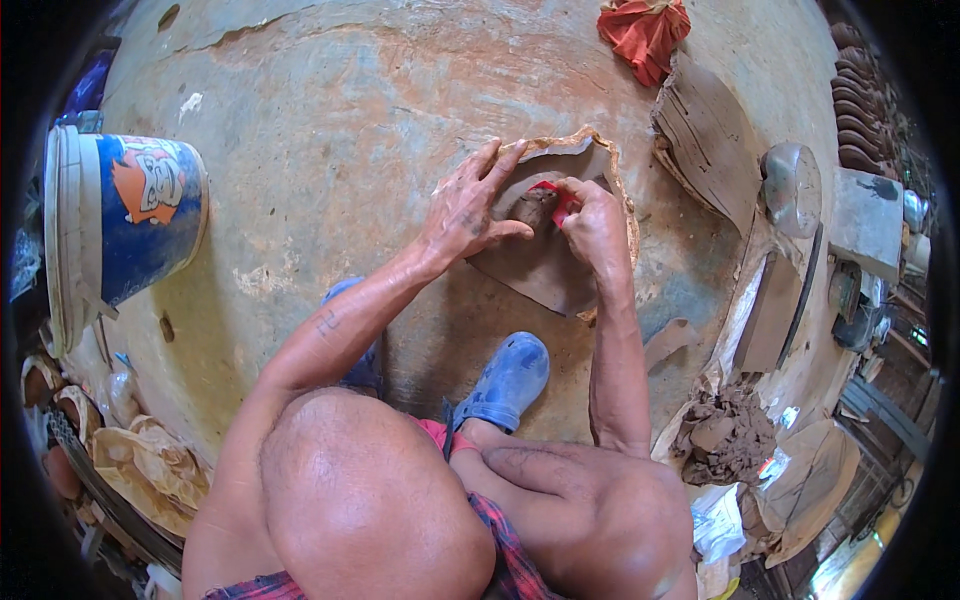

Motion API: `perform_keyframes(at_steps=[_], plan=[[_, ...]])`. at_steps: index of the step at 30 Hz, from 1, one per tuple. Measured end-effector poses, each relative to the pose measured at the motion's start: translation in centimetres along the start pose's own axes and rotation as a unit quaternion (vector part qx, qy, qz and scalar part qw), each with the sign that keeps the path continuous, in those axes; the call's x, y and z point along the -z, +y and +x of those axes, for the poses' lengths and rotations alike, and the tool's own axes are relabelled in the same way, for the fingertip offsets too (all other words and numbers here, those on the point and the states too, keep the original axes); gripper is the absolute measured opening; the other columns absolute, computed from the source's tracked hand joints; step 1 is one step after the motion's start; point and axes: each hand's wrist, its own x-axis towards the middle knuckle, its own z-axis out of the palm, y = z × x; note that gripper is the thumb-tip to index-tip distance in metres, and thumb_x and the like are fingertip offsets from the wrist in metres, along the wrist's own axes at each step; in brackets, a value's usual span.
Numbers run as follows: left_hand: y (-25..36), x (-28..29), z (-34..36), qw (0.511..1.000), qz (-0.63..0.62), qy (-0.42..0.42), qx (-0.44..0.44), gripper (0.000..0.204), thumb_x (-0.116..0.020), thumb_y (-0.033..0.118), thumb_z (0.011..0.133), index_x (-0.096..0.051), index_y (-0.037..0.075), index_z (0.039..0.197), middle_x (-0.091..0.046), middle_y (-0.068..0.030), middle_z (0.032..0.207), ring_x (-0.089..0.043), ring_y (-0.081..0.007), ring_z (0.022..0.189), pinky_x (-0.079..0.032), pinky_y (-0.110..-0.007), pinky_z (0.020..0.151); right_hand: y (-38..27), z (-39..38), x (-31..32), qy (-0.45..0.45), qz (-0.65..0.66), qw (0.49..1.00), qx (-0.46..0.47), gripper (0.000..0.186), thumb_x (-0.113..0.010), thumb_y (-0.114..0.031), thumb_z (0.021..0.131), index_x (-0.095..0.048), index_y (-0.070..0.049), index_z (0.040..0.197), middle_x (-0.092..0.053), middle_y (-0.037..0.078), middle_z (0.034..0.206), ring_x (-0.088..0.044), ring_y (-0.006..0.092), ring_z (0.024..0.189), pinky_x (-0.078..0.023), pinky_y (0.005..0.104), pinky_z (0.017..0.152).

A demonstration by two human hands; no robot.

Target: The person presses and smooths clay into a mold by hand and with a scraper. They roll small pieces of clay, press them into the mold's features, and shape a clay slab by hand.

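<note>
A: Count at the work?
B: Two hands, one red piece [565,207], one brown clay sheet [535,272] on the floor [350,130] beyond two blue clogs [508,378]. Left hand [470,205]: fingers were spread across the sheet's left edge. Right hand [597,220]: fingers pinched the red piece over the sheet, beside one brown lump [533,205].

A: Surroundings, obstructions?
B: One bucket [155,215] at left; one red cloth [648,35], one grooved slab [712,135] and one clay heap [727,435] at right. The right hand hid part of the red piece (its full outline: cannot tell).

A: Materials?
B: Sheet smooth, its far rim ragged and tan; slab curved; heap coarse; cloth crumpled; floor worn, stained.
</note>
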Motion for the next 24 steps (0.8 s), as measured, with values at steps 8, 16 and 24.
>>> perform_keyframes(at_steps=[8,16,24], plan=[[-0.6,-0.5,-0.1,1.000,0.024,-0.008,-0.019,0.113,-0.096,0.045,0.067,-0.039,0.040,0.164,-0.032,-0.0230,0.170,-0.039,-0.0522,0.150,-0.045,-0.061,0.114,-2.4,-4.1,-0.3,0.009,0.012,0.999,0.051,0.035,-0.066,0.009,0.085,-0.077,-0.004,0.115,-0.070,0.017,0.096,-0.070,0.0327,0.089,-0.055,0.0422,0.082],[0.2,0.9,0.0,0.992,0.056,-0.033,-0.112,0.104,-0.095,0.015,0.066,-0.051,0.039,0.157,-0.023,-0.0065,0.177,-0.014,-0.0420,0.164,-0.021,-0.073,0.126,-1.6,-5.3,-0.4,0.096,0.023,0.993,0.059,0.024,-0.063,0.001,0.094,-0.076,-0.007,0.112,-0.069,0.017,0.099,-0.072,0.0378,0.090,-0.056,0.0475,0.079],[-0.7,0.4,-0.5,0.991,0.002,-0.024,-0.129,0.052,-0.091,0.017,0.073,-0.075,0.025,0.122,-0.035,-0.0071,0.173,-0.017,-0.0409,0.164,-0.019,-0.074,0.126,-3.0,-2.6,1.7,0.020,0.025,0.999,-0.029,0.028,-0.063,-0.001,0.094,-0.075,-0.008,0.119,-0.076,0.022,0.102,-0.074,0.0417,0.093,-0.058,0.0487,0.083]])
